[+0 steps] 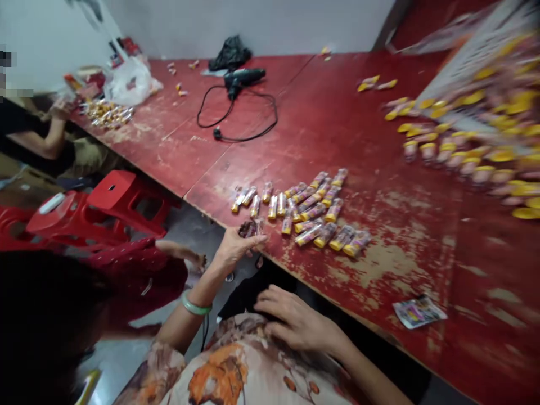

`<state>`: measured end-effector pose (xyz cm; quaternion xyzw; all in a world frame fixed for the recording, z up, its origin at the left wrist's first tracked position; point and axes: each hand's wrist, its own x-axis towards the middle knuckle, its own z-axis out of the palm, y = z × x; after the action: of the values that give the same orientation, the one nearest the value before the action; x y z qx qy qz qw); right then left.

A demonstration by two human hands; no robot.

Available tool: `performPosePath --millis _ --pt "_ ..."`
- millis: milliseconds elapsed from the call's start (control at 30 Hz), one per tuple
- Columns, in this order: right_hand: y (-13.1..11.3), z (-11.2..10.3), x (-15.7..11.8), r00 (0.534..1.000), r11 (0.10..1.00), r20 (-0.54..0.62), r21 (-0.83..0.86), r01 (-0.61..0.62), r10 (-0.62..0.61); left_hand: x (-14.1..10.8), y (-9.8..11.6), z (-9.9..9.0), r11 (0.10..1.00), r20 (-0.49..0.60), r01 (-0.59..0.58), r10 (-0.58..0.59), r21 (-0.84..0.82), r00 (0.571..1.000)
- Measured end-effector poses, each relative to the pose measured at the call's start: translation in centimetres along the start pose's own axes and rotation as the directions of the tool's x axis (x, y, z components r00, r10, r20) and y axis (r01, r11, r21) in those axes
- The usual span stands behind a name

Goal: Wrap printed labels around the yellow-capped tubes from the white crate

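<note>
At the near edge of the red table (379, 199), my left hand (231, 247) has its thumb and fingers around a few small clear-wrapped tubes (252, 227); how many is hard to see. A green bangle (194, 304) circles that wrist. My right hand (297, 318) lies in my lap on the flowered cloth, fingers stretched out, holding nothing. Just beyond my left hand are several similar tubes with yellow ends (312, 211), lying in loose rows. A small printed packet (419, 311) lies flat on the table to the right.
A black heat-gun-like tool (242, 79) with a cord lies near a black bag (230, 53). Many yellow-ended tubes (468, 152) spill from a white crate (458, 70). Red stools (126, 197), a child in dark red (139, 275) and a seated person (40, 132) are on the left.
</note>
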<state>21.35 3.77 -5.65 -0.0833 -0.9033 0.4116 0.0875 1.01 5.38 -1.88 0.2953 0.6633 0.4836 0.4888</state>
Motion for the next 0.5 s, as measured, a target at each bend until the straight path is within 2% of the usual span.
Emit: performPosePath --millis 67,133,167,233,267,300,333,367,433,500 --pt "-0.8 -4.4 -3.5 0.995 0.999 -0.098 -0.041 0.012 -0.016 1.6 -0.3 1.0 0.984 0.064 -0.013 0.001 0.179 0.998" --pt "-0.5 -9.2 -6.4 0.975 0.992 -0.218 -0.128 0.022 -0.050 2.8 -0.7 1.9 0.953 0.104 -0.025 -0.007 0.302 0.995" --pt "0.3 -11.7 -7.5 0.959 0.985 -0.276 -0.171 0.009 -0.056 3.2 -0.9 2.3 0.946 0.119 -0.038 -0.001 0.323 0.993" --pt "3.4 -17.1 -8.7 0.914 0.972 -0.405 -0.210 -0.104 0.010 3.8 -1.3 2.9 0.955 0.117 -0.056 0.023 0.291 0.993" --pt "5.7 -19.9 -8.8 0.851 0.954 -0.521 -0.213 -0.210 0.071 3.9 -1.5 3.2 0.964 0.096 -0.055 0.031 0.260 0.995" --pt "8.4 -22.7 -8.6 0.710 0.906 -0.690 -0.198 -0.373 0.142 4.0 -1.6 3.5 0.973 0.064 -0.044 0.030 0.229 0.997" --pt "11.2 -25.5 -8.1 0.490 0.803 -0.840 -0.119 -0.584 0.232 4.2 -1.8 3.7 0.979 0.031 -0.028 0.023 0.201 0.999" --pt "14.1 -28.0 -7.4 0.373 0.736 -0.890 -0.064 -0.674 0.263 4.3 -2.0 3.9 0.984 -0.008 -0.008 0.009 0.177 1.000" --pt "19.5 -31.9 -5.6 0.229 0.645 -0.925 0.023 -0.764 0.305 4.4 -2.3 4.2 0.991 -0.086 0.029 -0.018 0.133 0.996" --pt "23.5 -34.1 -3.7 0.149 0.576 -0.920 0.096 -0.811 0.363 4.4 -2.3 4.4 0.996 -0.181 0.042 -0.028 0.074 0.983"
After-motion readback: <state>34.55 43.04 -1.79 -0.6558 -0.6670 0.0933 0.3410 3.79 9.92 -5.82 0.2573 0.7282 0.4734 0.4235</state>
